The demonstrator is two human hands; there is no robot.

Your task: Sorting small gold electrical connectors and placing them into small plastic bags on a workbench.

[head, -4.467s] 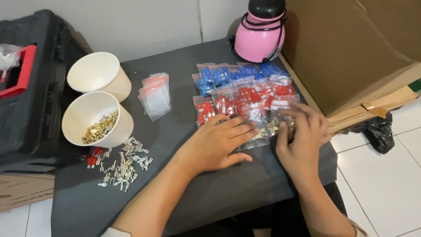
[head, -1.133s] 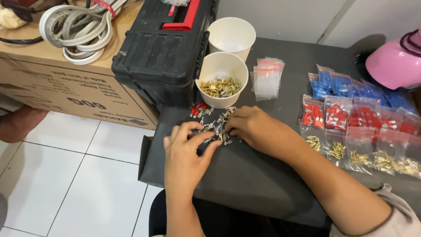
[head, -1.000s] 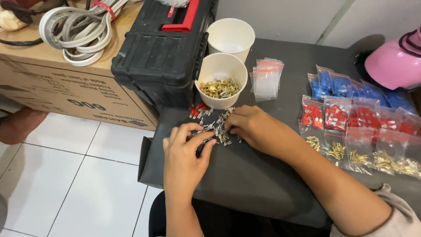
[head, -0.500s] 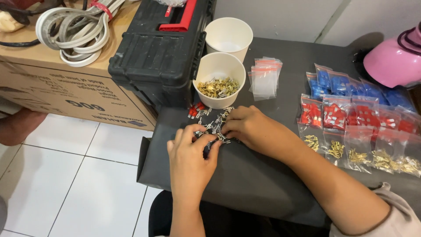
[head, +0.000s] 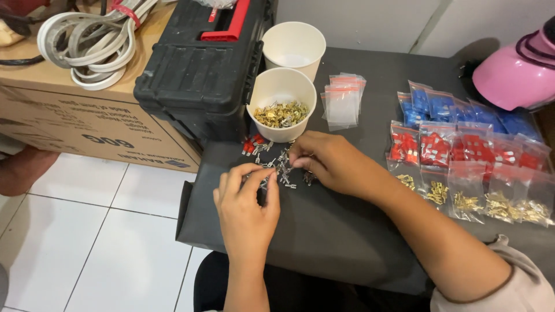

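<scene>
The grip of the left hand [head: 245, 205] is pressed together: thumb and fingertips are drawn to a pinch at the near edge of a small heap of silvery metal terminals [head: 281, 167], and one or two of these pieces appear to be caught between the fingertips, though exactly what is pinched cannot be told. The right hand [head: 326, 162] is laid on the far right side of the same heap, its fingers curled down onto the pieces; whether anything is held in its grip cannot be told. The heap is thus found between the two hands, touched by both, on the dark grey counter [head: 324, 231].

Just beyond the heap, a few red-sleeved terminals [head: 252, 144] are scattered, and directly behind them a white paper cup [head: 281, 104] partly filled with brass-coloured terminals is stood upright. A second, seemingly unfilled white paper cup [head: 293, 47] is placed behind it, touching or nearly touching it. Beside the cups, a small stack of clear zip bags with red strips [head: 344, 99] is laid flat.

To the right, well apart from the hands, rows of filled small bags [head: 462, 162] are spread: blue pieces at the back, red in the middle, brass ones nearest. A pink helmet [head: 517, 69] is seen at the far right corner. Left of the cups, a black toolbox with a red handle [head: 202, 63] is set against a cardboard box [head: 75, 124] on which coiled white cable [head: 95, 43] is rested.
</scene>
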